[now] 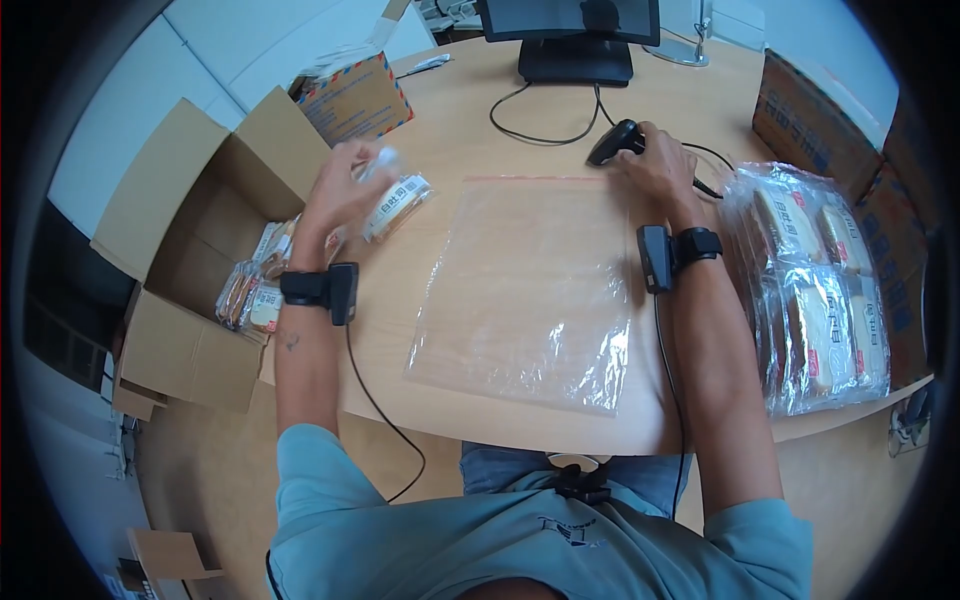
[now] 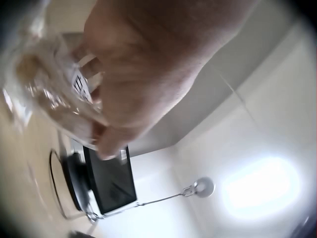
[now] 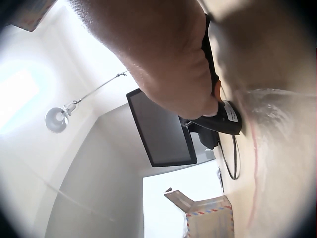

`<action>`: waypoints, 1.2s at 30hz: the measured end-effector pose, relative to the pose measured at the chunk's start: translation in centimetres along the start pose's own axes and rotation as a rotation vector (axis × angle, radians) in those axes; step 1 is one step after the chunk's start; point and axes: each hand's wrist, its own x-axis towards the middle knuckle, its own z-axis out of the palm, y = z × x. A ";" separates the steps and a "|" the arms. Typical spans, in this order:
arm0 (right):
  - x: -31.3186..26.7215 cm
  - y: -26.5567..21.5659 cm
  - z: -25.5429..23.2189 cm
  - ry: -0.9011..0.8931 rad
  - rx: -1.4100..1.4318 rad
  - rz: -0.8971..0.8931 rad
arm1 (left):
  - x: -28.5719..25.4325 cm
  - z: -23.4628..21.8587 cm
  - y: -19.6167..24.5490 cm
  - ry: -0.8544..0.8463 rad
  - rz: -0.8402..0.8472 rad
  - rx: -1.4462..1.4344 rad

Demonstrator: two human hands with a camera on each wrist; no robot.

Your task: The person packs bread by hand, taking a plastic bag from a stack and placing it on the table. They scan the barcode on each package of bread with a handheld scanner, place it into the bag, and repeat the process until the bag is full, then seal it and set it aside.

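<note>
My left hand grips a clear-wrapped packet with a white, black-lettered label, held over the table's left side; the left wrist view shows the crinkled wrapper against the fingers of the hand. My right hand is curled round a black handheld scanner, which lies low at the table; the right wrist view shows the scanner's head beyond the hand. Between the hands a large clear plastic bag lies flat, its reddish edge at the far side.
An opened cardboard box with several packets stands left. Large clear bags of labelled packets lie right, beside cardboard boxes. A monitor, cable and smaller box are at the back.
</note>
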 end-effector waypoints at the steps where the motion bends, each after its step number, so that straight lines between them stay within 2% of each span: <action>1: 0.0 0.1 0.3 -0.001 -0.002 0.000 | 0.7 1.2 0.8 0.028 -0.120 -0.481; 2: 0.1 0.4 0.6 -0.013 -0.055 -0.003 | 1.3 2.4 1.8 0.059 -0.237 -0.963; 3: 0.3 0.7 0.8 -0.021 -0.113 -0.004 | 1.7 3.6 2.9 0.060 -0.231 -0.969; 5: 0.3 0.5 0.7 -0.051 -0.111 0.016 | 2.5 5.9 5.6 -0.132 -0.226 -1.873; 6: 0.3 0.5 0.6 -0.086 -0.100 0.036 | 2.7 6.9 6.8 -0.141 -0.216 -1.883; 9: 0.4 0.9 0.8 -0.051 -0.096 0.020 | 3.3 9.7 8.7 -0.241 -0.430 -2.342; 12: 0.8 0.5 0.3 -0.019 -0.101 0.017 | 2.8 10.3 10.2 -0.311 -0.389 -2.341; 14: 1.1 -0.2 -0.6 0.021 0.041 -0.053 | 2.8 10.7 10.6 -0.359 -0.383 -2.357; 15: 1.3 -0.6 -0.9 0.092 0.043 -0.114 | 2.8 11.0 10.7 -0.426 -0.345 -2.344; 17: 1.1 -1.7 -1.9 0.100 0.067 -0.164 | 3.0 11.7 11.1 -0.503 -0.307 -2.332; 19: 0.8 -2.7 -2.6 0.114 0.106 -0.242 | 3.2 12.1 11.9 -0.507 -0.355 -2.348; 22: 0.7 -3.1 -1.9 0.142 0.150 -0.313 | 3.2 11.9 12.9 -0.439 -0.303 -2.261; 23: 0.6 -3.2 -2.0 0.127 0.128 -0.317 | 3.2 11.9 13.2 -0.443 -0.300 -2.259; 25: 0.5 -3.3 -1.7 0.094 0.110 -0.318 | 3.0 11.7 13.6 -0.393 -0.418 -2.274; 32: 0.3 -3.5 -1.3 0.032 0.130 -0.312 | 2.8 11.6 13.9 -0.405 -0.441 -2.292; 34: 0.3 -3.3 -1.2 0.028 0.115 -0.299 | 3.1 12.0 13.4 -0.451 -0.398 -2.395; 36: 0.3 -3.2 -1.3 -0.021 0.112 -0.282 | 2.9 11.9 13.9 -0.400 -0.447 -2.373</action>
